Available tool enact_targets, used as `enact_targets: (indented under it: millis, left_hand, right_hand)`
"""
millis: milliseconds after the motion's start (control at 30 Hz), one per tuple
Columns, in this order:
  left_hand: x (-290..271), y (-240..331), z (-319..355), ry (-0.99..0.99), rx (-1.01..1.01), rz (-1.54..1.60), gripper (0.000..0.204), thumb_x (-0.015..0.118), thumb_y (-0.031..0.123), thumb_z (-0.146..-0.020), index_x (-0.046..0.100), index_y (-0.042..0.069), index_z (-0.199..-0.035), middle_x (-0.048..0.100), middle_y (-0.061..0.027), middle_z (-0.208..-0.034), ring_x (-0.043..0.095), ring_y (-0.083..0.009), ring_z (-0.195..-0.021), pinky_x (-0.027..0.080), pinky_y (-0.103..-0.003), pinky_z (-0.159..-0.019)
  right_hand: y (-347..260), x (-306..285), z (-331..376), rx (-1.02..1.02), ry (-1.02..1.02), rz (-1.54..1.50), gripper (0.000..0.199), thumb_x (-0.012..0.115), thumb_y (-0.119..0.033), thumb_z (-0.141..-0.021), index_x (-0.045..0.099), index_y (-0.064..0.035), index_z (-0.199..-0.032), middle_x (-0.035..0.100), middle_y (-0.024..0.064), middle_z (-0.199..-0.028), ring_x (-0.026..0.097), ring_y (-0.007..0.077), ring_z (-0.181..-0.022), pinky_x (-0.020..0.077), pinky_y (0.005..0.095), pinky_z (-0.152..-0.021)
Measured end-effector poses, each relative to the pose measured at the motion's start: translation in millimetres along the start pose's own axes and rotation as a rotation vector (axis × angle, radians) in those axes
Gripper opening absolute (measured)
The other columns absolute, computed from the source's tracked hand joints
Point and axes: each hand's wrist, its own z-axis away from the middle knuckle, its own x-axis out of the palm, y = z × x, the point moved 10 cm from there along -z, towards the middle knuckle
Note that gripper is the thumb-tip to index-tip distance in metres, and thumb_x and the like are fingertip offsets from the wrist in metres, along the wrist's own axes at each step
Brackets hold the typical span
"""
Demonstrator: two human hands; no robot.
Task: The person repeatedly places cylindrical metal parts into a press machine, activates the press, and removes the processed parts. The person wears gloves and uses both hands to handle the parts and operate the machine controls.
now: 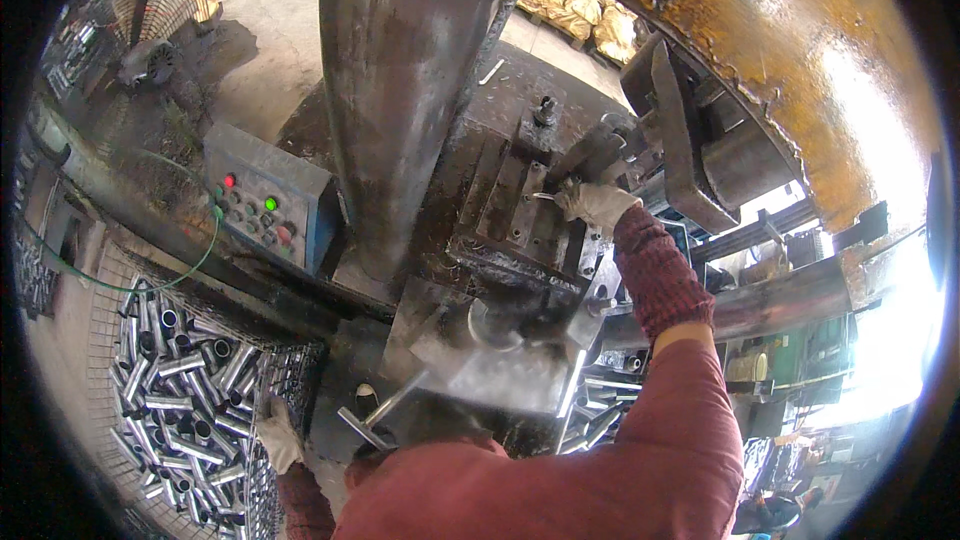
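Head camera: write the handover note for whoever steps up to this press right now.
Right hand, gloved, is up at the press die block, fingers on a small metal piece there; whether it is gripped cannot be told.
Left hand, gloved, is low at the rim of the wire basket full of short metal tubes; it holds nothing visible.
Control box shows a red and a green light.
Done: basket well filled with tubes.
Left: the piece at the die is not yet released.

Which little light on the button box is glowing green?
The right-hand lamp on the grey control box glows green; the one up-left of it glows red.
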Motion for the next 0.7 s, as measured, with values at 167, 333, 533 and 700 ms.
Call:
enact_targets:
  millis: [167,333,533,700]
  left_hand:
    - [-2,-7,4,-0.004,-0.09,0.144,0.052,0.065,0.035,-0.111,0.067,-0.006,-0.142,0.074,-0.0229,-0.136,0.07,-0.0353,-0.121,0.052,-0.043,-0.108]
    - [-17,-4,29,0.062,-0.048,0.1,0.053,0.067,0.037,-0.11,0.068,-0.007,-0.14,0.075,-0.0194,-0.131,0.069,-0.0288,-0.116,0.053,-0.041,-0.104]
    - [-13,-18,27,0.023,-0.097,0.11,0.055,0.068,0.039,-0.109,0.068,-0.007,-0.14,0.075,-0.0203,-0.132,0.07,-0.0308,-0.117,0.052,-0.042,-0.106]
    - [-3,-12,17,-0.015,-0.044,0.09,0.057,0.066,0.041,-0.109,0.068,-0.008,-0.14,0.073,-0.0242,-0.138,0.069,-0.0368,-0.125,0.049,-0.043,-0.111]
  right_hand:
    - [18,14,-21,-0.057,-0.246,-0.238,0.034,0.061,-0.036,-0.108,0.069,-0.0047,-0.12,0.069,0.0067,-0.102,0.061,0.0179,-0.096,0.0508,0.0352,-0.09]
    - [35,23,-36,-0.144,-0.041,0.041,0.038,0.053,-0.035,-0.112,0.066,0.0,-0.122,0.069,0.0094,-0.106,0.063,0.0197,-0.097,0.0521,0.0353,-0.092]
    - [32,20,-38,-0.063,-0.209,-0.265,0.031,0.048,-0.026,-0.114,0.065,-0.0028,-0.124,0.068,0.0056,-0.096,0.067,0.0216,-0.093,0.0546,0.0347,-0.088]
    - [26,18,-35,-0.108,-0.078,0.216,0.031,0.05,-0.03,-0.113,0.07,-0.0075,-0.115,0.07,0.0111,-0.086,0.072,0.0293,-0.088,0.0565,0.0417,-0.08]
